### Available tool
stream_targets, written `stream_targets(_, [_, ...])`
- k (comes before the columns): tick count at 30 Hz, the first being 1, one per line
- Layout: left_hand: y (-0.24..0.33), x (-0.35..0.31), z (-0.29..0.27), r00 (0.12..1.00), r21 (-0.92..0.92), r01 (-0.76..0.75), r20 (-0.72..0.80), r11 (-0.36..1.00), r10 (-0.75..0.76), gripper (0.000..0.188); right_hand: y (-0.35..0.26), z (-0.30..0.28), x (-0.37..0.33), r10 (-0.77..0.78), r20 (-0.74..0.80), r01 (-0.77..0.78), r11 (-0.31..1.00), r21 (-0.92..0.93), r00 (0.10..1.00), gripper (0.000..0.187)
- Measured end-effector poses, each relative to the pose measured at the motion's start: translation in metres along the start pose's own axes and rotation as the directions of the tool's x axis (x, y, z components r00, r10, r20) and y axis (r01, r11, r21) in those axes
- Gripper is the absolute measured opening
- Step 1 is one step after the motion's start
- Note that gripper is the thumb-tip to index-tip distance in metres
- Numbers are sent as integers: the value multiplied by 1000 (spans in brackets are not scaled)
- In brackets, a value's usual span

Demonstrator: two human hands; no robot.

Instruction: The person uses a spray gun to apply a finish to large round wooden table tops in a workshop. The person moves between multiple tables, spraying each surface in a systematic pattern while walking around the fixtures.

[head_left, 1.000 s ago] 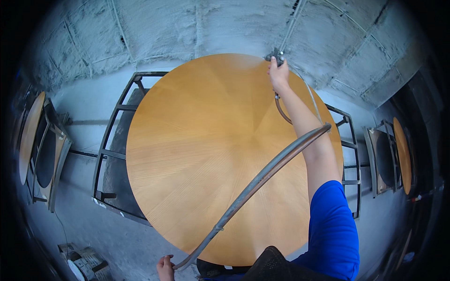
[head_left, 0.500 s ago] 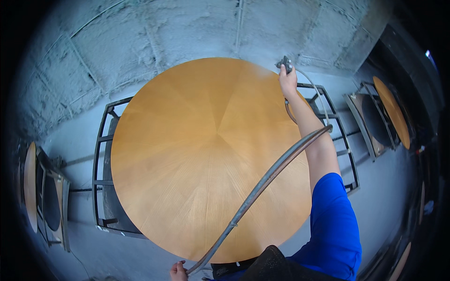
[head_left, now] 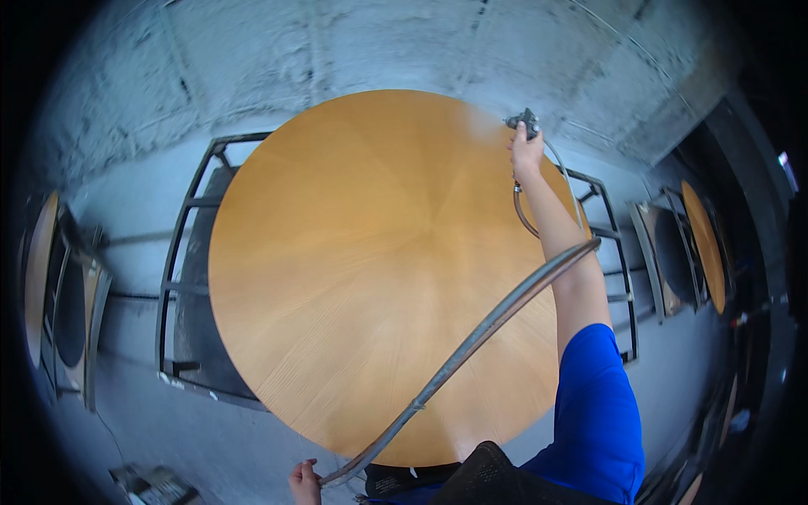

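Observation:
My right hand [head_left: 528, 155] is wrapped round a spray gun [head_left: 525, 124] over the far right rim of a round wooden tabletop [head_left: 353, 252]. Pale mist spreads leftward from the gun's nozzle over the wood. At the near edge, my left hand [head_left: 304, 483] is closed on the lower end of a paired hose [head_left: 471, 345], partly cut off by the frame. The hoses cross above the tabletop and loop over my right forearm; thinner lines run up to the gun. Radiating grain marks the tabletop, which lies flat.
A black metal frame [head_left: 172, 286] carries the tabletop and juts out on both sides. Further racks with round boards stand at left [head_left: 80, 328] and right [head_left: 703, 248]. A coated, rough wall [head_left: 396, 50] rises behind. A dark item [head_left: 156, 486] lies on the floor at lower left.
The spray gun and my right hand have moved slightly right and nearer, with mist showing more plainly. My left hand has moved a little left with the hose. The whole view has shifted.

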State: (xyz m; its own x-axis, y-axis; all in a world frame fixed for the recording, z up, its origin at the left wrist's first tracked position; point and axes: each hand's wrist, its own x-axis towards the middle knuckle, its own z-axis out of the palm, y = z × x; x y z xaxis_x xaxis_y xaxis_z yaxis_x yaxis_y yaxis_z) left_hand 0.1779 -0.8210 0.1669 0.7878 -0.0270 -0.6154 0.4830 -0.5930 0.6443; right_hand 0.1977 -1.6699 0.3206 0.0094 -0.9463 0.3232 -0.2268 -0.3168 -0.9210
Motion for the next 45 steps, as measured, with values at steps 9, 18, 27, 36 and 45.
stream_targets(9, [18,13,-49,987,-97,153,-34,984,-156,33,-77,162,-87,-56,236,38,996,80,970,29])
stream_targets(18, [-48,28,-65,962,-147,188,-170,971,-212,29,-140,277,-165,-98,398,47,990,137,912,30])
stream_targets(27, [-54,28,-79,945,-193,224,-197,955,-261,29,-143,307,-188,-92,458,-4,979,206,884,29])
stream_targets(36, [-60,36,-38,944,-187,48,-312,981,-106,22,-33,177,-85,-124,186,107,990,96,975,32])
stream_targets(45, [-17,-56,30,998,99,-67,19,993,66,29,62,-53,13,-176,12,174,979,107,984,34])
